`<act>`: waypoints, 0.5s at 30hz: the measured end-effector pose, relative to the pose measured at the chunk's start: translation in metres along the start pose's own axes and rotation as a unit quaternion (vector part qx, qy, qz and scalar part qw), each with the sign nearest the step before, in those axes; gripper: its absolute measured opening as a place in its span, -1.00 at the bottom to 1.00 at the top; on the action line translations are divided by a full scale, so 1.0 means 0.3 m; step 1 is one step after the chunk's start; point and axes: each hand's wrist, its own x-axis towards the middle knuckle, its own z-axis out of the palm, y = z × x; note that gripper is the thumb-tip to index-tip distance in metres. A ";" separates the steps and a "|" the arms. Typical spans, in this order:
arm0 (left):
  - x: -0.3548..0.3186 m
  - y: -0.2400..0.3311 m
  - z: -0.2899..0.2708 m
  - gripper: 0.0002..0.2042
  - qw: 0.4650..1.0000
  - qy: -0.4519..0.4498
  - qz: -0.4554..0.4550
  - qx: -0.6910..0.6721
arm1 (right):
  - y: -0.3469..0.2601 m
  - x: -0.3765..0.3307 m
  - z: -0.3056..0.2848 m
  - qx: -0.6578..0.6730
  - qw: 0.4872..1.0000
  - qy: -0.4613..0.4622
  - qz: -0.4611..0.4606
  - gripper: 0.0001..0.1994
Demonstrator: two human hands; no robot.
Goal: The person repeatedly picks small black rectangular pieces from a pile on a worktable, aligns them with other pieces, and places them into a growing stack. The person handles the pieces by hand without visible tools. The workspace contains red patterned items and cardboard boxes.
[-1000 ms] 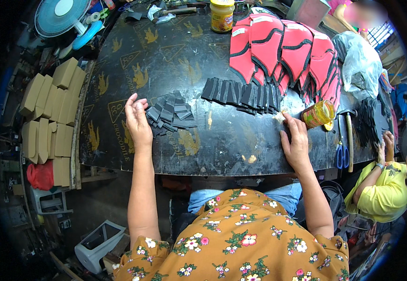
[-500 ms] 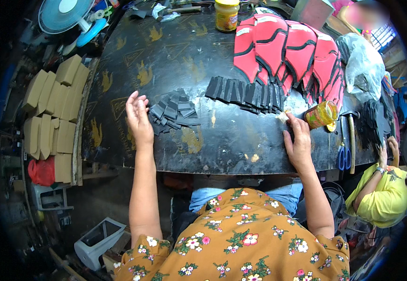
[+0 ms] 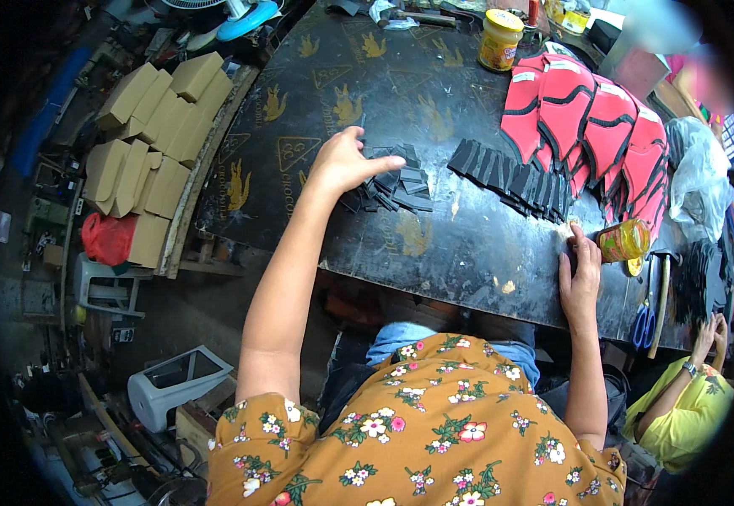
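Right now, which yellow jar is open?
The near jar just right of the right hand: its mouth is uncovered, while the far jar wears a lid.

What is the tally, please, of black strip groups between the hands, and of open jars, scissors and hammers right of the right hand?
Black strip groups: 2 (loose pile, row)
Open jars: 1
Scissors: 1
Hammers: 1
Total: 5

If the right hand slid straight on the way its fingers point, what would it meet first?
The right hand would probably meet the right end of the row of black strips first, though depth is hard to judge from this view.
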 end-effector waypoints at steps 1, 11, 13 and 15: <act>0.000 0.028 -0.004 0.20 0.999 -0.002 0.012 0.032 | -0.001 0.000 -0.001 0.001 1.000 0.001 0.000 -0.37; -0.099 0.183 0.092 -0.37 0.977 0.135 0.160 0.039 | -0.011 0.010 -0.001 0.066 0.997 0.020 0.037 -0.31; -0.125 0.223 0.118 -0.68 0.961 0.095 0.242 -0.097 | -0.035 0.028 -0.004 0.120 0.991 0.032 0.044 -0.31; -0.179 0.278 0.199 -0.81 0.926 -0.067 0.323 -0.185 | -0.081 0.040 -0.004 0.174 0.984 0.013 0.044 -0.38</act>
